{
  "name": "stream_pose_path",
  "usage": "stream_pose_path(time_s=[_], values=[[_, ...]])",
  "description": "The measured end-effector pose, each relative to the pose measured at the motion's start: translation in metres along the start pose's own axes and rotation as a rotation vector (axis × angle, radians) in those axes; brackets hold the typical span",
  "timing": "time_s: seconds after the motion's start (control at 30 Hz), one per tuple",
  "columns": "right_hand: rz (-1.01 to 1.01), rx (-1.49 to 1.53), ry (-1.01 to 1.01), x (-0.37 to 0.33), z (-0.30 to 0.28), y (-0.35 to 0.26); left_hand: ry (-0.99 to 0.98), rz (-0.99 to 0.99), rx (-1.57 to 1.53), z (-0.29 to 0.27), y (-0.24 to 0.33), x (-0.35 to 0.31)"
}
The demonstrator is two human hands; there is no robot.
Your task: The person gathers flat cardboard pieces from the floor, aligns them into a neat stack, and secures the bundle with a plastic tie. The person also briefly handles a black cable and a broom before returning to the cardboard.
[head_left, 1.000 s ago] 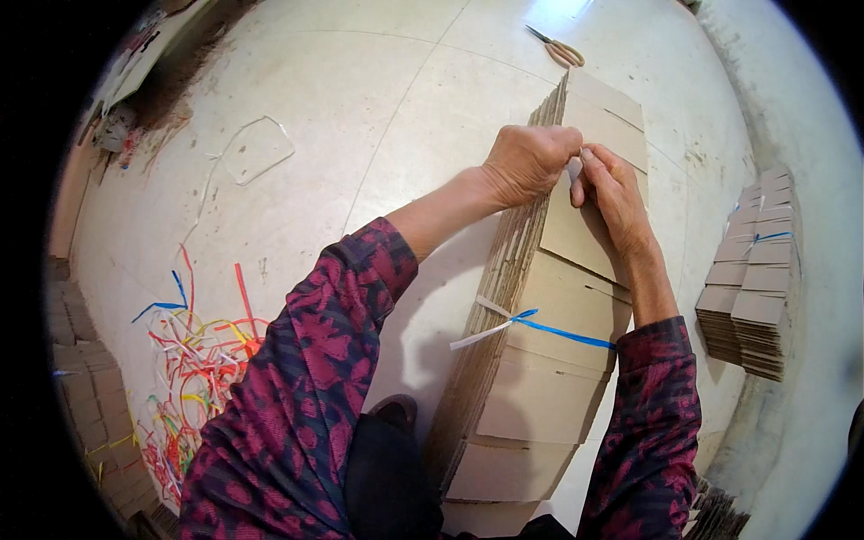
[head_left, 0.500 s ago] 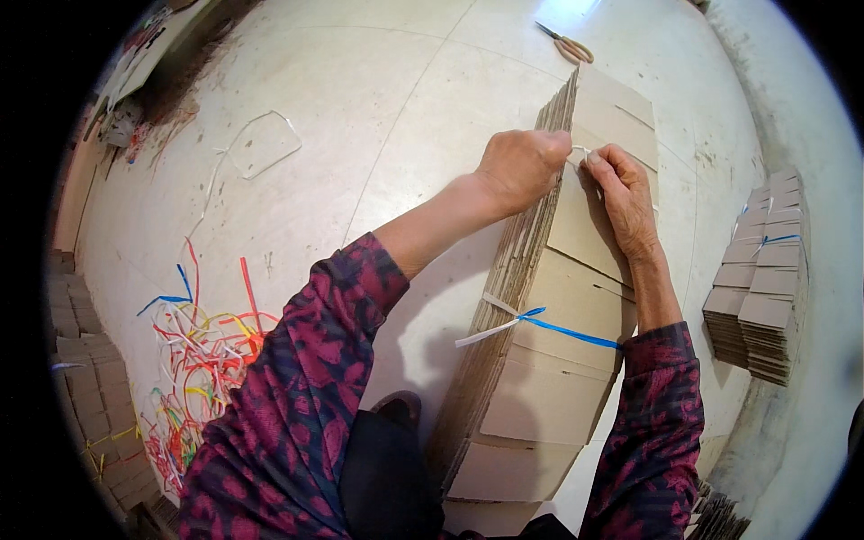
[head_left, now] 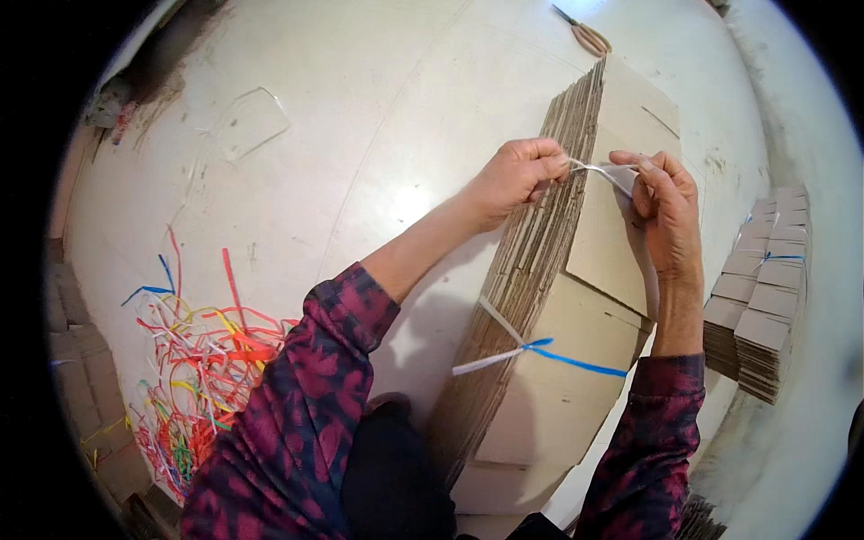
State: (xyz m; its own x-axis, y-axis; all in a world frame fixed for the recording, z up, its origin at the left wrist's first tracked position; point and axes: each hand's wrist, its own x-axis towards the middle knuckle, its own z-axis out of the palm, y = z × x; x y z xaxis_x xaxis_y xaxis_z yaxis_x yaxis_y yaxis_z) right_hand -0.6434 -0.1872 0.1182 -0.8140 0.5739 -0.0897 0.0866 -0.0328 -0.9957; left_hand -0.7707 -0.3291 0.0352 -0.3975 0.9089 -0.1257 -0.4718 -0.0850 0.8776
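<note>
A long stack of flat cardboard sheets (head_left: 589, 360) stands on the floor before me. Over its far part, a white strap (head_left: 594, 168) runs between my hands and crosses itself at the stack's upper edge. One end is pinched in my left hand (head_left: 526, 175), closed at the left side of the stack. My right hand (head_left: 668, 202) grips the other end between bent fingers, above the top face. Nearer to me, a blue strap (head_left: 576, 360) joined to a white strap (head_left: 486, 363) is knotted around the stack.
Scissors (head_left: 589, 38) lie past the stack's far end. A tangled heap of coloured straps (head_left: 211, 360) is on the floor at left. Tied cardboard bundles (head_left: 765, 306) stand by the right wall, more cardboard (head_left: 90, 369) at far left. A loose white strap (head_left: 256, 126) lies on the floor.
My hands have moved apart, the right one outward to the right, drawing the white strap's ends out between them. The view has shifted slightly.
</note>
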Motion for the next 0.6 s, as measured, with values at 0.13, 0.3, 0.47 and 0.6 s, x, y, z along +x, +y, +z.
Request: stream_pose_path(time_s=[0.13, 0.3, 0.47, 0.6], values=[[0.167, 0.423, -0.093, 0.006, 0.008, -0.009, -0.217, 0.137, -0.619, 0.011, -0.008, 0.022], [-0.44, -1.061, -0.354, 0.006, 0.006, -0.022, -0.468, 0.067, -0.617, 0.005, -0.003, 0.041], [-0.66, -1.396, -0.712, 0.015, -0.004, -0.036, -0.42, -0.07, -0.206, 0.005, 0.022, 0.037], [-0.602, -1.128, -0.354, 0.004, -0.05, 0.016, -0.342, -0.133, -0.316, -0.011, -0.005, 0.032]])
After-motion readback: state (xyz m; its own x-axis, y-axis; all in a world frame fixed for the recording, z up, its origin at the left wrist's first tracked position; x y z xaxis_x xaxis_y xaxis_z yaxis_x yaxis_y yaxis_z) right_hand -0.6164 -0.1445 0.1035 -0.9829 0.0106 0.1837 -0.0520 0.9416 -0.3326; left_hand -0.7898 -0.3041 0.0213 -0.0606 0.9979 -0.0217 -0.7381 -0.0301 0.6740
